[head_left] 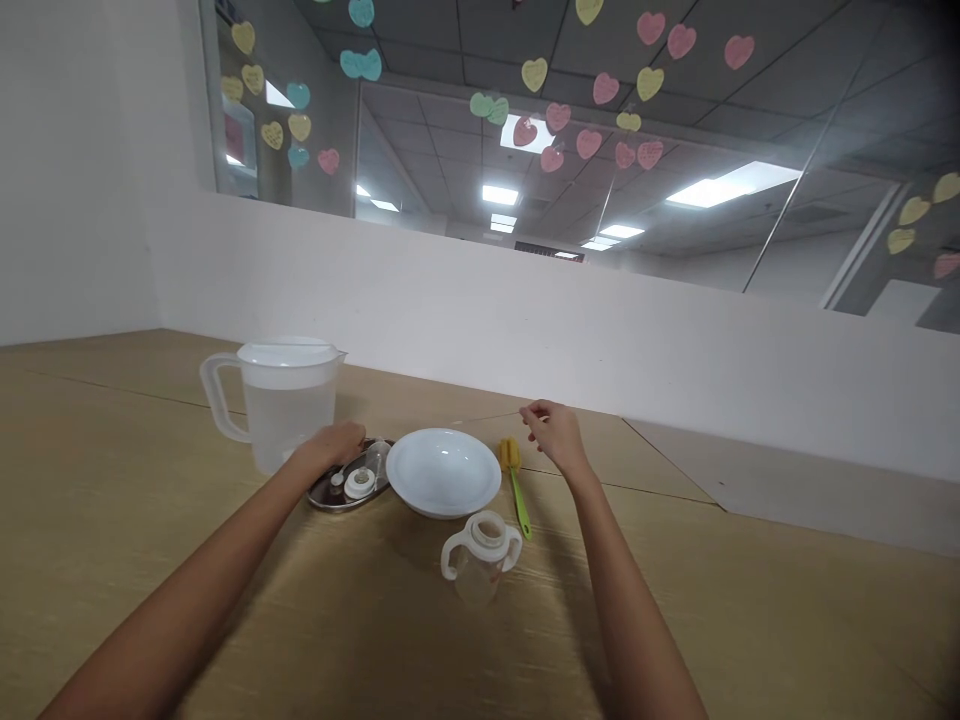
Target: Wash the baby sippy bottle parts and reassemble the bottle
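Observation:
My right hand (553, 432) is raised to the right of the white bowl (442, 475), its fingertips pinched on a thin wire-like stick (491, 416) that points left behind the bowl. At the far edge of the oval metal tray (337, 505), my left hand (341, 443) has its fingers curled; what they hold, if anything, is hidden. A white bottle collar with a nipple (361, 484) and a clear cap (378, 457) lie on the tray. In front of the bowl, a clear baby bottle (480, 575) with two white handles stands upright and uncapped.
A lidded plastic jug (289, 400) of clear liquid stands behind my left hand. A bottle brush (519, 500) with a yellow sponge head and green handle lies right of the bowl. Behind the wooden table (750, 620) rises a white wall (450, 320) below a window.

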The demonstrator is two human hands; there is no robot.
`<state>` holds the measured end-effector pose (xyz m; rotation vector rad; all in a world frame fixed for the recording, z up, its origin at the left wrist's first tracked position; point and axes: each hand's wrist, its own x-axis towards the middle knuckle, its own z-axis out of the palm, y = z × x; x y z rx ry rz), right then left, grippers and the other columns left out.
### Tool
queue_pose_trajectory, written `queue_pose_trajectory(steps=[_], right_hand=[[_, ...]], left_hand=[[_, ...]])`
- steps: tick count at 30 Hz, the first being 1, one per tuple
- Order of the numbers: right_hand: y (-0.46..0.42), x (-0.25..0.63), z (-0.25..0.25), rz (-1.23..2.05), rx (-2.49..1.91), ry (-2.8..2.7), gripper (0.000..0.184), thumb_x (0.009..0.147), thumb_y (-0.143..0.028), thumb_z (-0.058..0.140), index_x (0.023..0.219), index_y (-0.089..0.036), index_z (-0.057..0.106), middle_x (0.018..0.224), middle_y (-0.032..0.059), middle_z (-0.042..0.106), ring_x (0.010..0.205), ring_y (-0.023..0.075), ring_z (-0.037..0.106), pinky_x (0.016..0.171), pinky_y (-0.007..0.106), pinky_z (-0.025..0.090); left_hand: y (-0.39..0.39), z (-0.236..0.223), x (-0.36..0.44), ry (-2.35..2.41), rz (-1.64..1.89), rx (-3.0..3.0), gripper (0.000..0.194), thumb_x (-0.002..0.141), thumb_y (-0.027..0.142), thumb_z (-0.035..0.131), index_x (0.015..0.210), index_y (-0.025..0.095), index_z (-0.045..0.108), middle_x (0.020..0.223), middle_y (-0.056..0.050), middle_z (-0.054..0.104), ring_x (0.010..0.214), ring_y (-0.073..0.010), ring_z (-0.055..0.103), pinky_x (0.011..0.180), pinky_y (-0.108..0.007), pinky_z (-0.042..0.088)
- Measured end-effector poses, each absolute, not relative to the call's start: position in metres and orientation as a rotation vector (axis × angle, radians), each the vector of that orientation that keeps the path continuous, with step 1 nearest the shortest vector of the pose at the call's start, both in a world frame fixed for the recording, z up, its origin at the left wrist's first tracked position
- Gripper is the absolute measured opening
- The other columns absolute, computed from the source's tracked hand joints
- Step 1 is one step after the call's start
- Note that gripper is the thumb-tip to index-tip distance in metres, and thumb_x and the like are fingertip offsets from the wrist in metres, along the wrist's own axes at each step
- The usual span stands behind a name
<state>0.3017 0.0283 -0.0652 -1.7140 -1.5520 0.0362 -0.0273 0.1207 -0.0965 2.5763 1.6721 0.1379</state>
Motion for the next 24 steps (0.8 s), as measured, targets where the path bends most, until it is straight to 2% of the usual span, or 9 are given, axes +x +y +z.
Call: queue_pose_trajectory(steps=[5, 10, 15, 24], right_hand=[[0.009, 0.297, -0.046, -0.018, -1.618, -1.502, 0.029, 0.080, -0.040, 0.043, 0.077, -0.017, 0.061, 0.078, 0.0050, 0.067, 0.056, 0.0134, 0.059, 0.053, 0.024, 0.044], [0.001, 0.289, -0.039, -0.078, -1.598, -1.485, 0.027, 0.078, -0.039, 0.046, 0.072, -0.018, 0.061, 0.077, 0.0049, 0.067, 0.059, 0.0152, 0.060, 0.055, 0.025, 0.043], [-0.005, 0.284, -0.033, -0.144, -1.586, -1.498, 0.027, 0.078, -0.039, 0.046, 0.069, -0.018, 0.061, 0.074, 0.0039, 0.067, 0.058, 0.0156, 0.060, 0.061, 0.027, 0.042], [-0.018, 0.278, -0.025, -0.165, -1.517, -1.475, 0.029, 0.077, -0.042, 0.047, 0.067, -0.018, 0.060, 0.072, 0.0040, 0.067, 0.055, 0.0161, 0.059, 0.057, 0.027, 0.041]], left_hand=[[0.126, -0.113, -0.023, 1.787, 0.055, 2.599, 0.027, 0.073, 0.023, 0.046, 0.082, 0.013, 0.069, 0.093, -0.020, 0.067, 0.084, -0.0292, 0.064, 0.068, -0.034, 0.046], [0.127, -0.120, -0.017, 1.841, 0.045, 2.608, 0.028, 0.075, 0.021, 0.045, 0.087, 0.012, 0.068, 0.096, -0.021, 0.066, 0.088, -0.0291, 0.063, 0.070, -0.035, 0.047], [0.127, -0.113, -0.020, 1.883, 0.055, 2.581, 0.027, 0.074, 0.021, 0.046, 0.085, 0.010, 0.068, 0.096, -0.022, 0.066, 0.089, -0.0301, 0.063, 0.069, -0.034, 0.047], [0.117, -0.086, -0.026, 1.952, 0.062, 2.544, 0.032, 0.072, 0.027, 0.049, 0.090, 0.010, 0.068, 0.096, -0.024, 0.066, 0.092, -0.0333, 0.062, 0.071, -0.036, 0.047]])
